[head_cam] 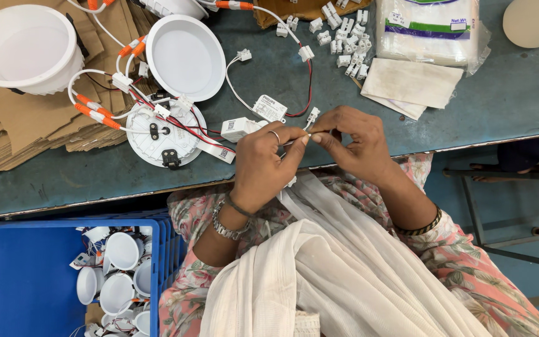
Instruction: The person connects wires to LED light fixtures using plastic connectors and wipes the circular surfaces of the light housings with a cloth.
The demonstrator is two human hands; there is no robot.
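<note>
Head view looks straight down on a teal worktable (pixel 506 93), whose front edge runs across the middle of the frame. On it, from largest to smallest, are seen: a stack of flattened brown cardboard (pixel 26 125) at the far left, a clear bag of white packets (pixel 432 28) at the top right, round white downlight housings (pixel 185 56), one upturned lamp back (pixel 165 134) with red and white leads, a small white driver box (pixel 238 128), and a scatter of white terminal connectors (pixel 344 37). Below the edge a blue crate (pixel 26 281) of finished white lamps is parked beside the lap, and a metal stool frame (pixel 506 212) stands on the blue floor at the right.

Both hands are brought together just over the table's front edge. The left hand (pixel 260 165) is pinched — thumb and forefinger closed — on a thin white wire (pixel 294 141), and the right hand (pixel 350 140) is closed on the same wire's end, beside a small connector (pixel 312 115).

For this step to be done well, the wire end is best held short between the fingertips, so it cannot bend — and the leads to the driver box are best kept slack and clear of the red pair.
</note>
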